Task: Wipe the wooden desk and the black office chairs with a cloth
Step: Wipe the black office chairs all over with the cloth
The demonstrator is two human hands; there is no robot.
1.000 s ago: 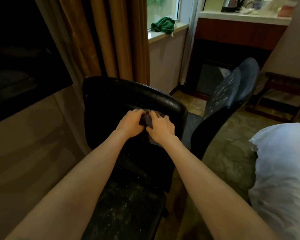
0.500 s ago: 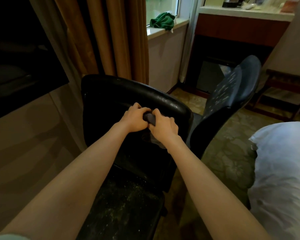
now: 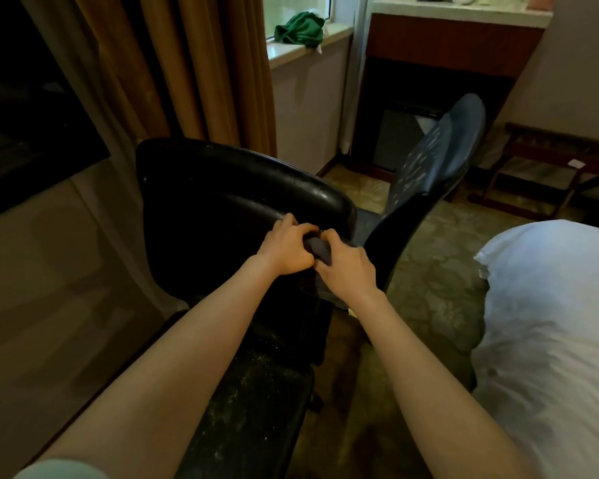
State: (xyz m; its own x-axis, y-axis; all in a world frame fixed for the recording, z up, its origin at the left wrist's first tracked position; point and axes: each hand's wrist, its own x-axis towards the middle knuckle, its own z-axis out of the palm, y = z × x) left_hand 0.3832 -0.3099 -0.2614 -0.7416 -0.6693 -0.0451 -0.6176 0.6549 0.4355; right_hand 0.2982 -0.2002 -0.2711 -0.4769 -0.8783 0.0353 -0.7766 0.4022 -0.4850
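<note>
Head view: the left hand (image 3: pixel 286 250) and the right hand (image 3: pixel 350 273) meet at the right end of the backrest of a glossy black leather office chair (image 3: pixel 229 202), just under its rolled top edge. Both grips are closed tight. The fingers of each hand curl round a bunched dark grey cloth (image 3: pixel 318 249), which shows as a wad between the two sets of knuckles. A loose tail of it hangs below the right hand, in front of the backrest. The two hands lie right beside each other across the wad. The chair's seat, speckled with pale flecks, runs beneath the person's forearms.

A dark blue mesh-backed office chair (image 3: pixel 440 146) stands just behind the first chair and to its right, its backrest leaning away. Farther back, a crumpled green cloth (image 3: pixel 300 29) lies on a pale window sill (image 3: pixel 308 51), beside a brown pleated curtain (image 3: pixel 187 63). A white pillow (image 3: pixel 550 323) fills the right edge.

A small white tag (image 3: pixel 576 163) lies on a dark wooden rack (image 3: pixel 550 157) at the far right. It is too small to read.
</note>
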